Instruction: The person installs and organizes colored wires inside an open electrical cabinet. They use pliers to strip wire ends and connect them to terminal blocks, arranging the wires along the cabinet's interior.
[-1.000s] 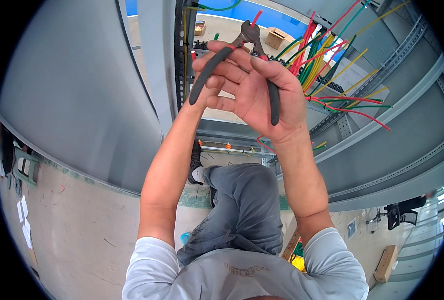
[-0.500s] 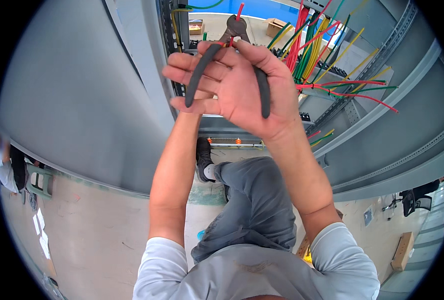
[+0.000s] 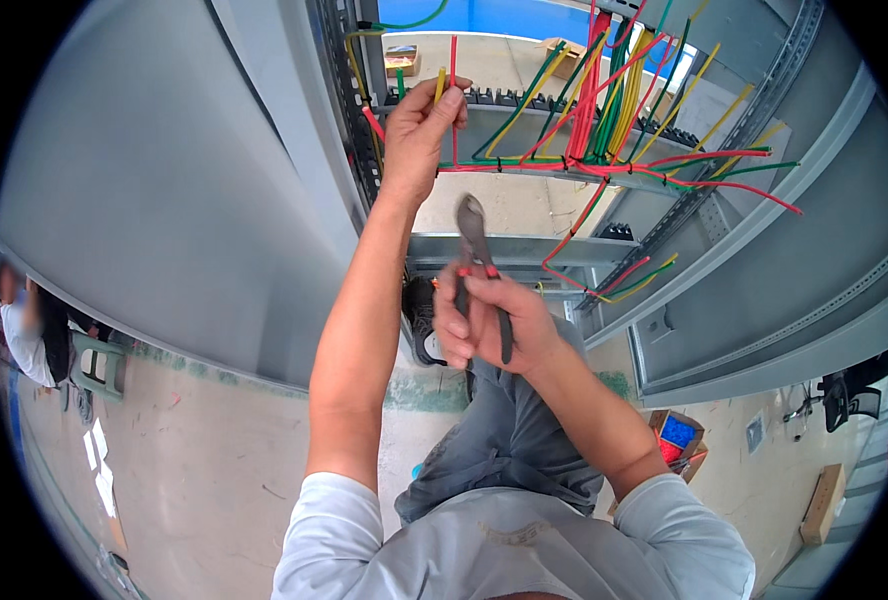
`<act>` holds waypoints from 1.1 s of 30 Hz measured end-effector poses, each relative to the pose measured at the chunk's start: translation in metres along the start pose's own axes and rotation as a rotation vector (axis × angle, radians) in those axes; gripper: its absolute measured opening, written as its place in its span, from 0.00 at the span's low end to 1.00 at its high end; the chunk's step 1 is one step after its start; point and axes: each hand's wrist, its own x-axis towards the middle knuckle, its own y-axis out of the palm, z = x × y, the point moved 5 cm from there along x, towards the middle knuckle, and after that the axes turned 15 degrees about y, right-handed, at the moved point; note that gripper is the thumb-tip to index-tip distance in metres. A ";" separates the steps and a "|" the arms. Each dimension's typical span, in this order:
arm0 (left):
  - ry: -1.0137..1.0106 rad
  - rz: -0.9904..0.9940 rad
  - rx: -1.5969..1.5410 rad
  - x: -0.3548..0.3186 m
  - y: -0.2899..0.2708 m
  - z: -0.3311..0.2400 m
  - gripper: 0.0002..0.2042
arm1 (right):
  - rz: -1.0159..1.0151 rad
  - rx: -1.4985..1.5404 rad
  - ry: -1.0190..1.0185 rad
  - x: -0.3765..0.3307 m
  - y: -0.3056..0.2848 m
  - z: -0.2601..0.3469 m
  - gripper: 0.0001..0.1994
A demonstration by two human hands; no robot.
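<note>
Pinching a red wire at left, holding cutters clear of it near the middle

Begins at far left with a broad grey metal panel (image 3: 164, 200). Next, reaches up with the left grip (image 3: 416, 145), thumb closed against fingers on an upright red wire (image 3: 454, 58) at the upper left of an open cabinet frame. Leaves the free end of this wire standing above the fingertips. Shows a yellow wire (image 3: 441, 80) just beside it; cannot tell whether pinched too.

Lower, near the middle, curls the right grip (image 3: 516, 315) loosely around dark-handled cutters (image 3: 472, 218), head upward and well apart from the red wire. Blurs slightly here; seems to have the handles close together.

Farther right, drops a thin tied branch (image 3: 556, 250) of wires below a crossbar, then gathers red, green and yellow wires into a thick bundle (image 3: 600, 120), with black ties (image 3: 568, 163) along the bar. Ends at right with loose wire ends (image 3: 770, 195) fanning outward.

Looks partway along: already bundled and tied in the main run, but with many ends loose and not visibly connected.
</note>
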 end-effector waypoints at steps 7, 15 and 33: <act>-0.005 -0.007 -0.016 0.001 0.002 -0.002 0.13 | -0.195 0.063 -0.099 -0.048 -0.044 -0.003 0.13; -0.017 -0.011 0.082 -0.003 0.011 -0.013 0.12 | -0.164 0.003 -0.159 -0.056 -0.041 0.010 0.15; 0.204 0.014 0.710 -0.040 0.042 -0.046 0.33 | -0.994 -0.980 -0.684 -0.076 -0.010 0.124 0.08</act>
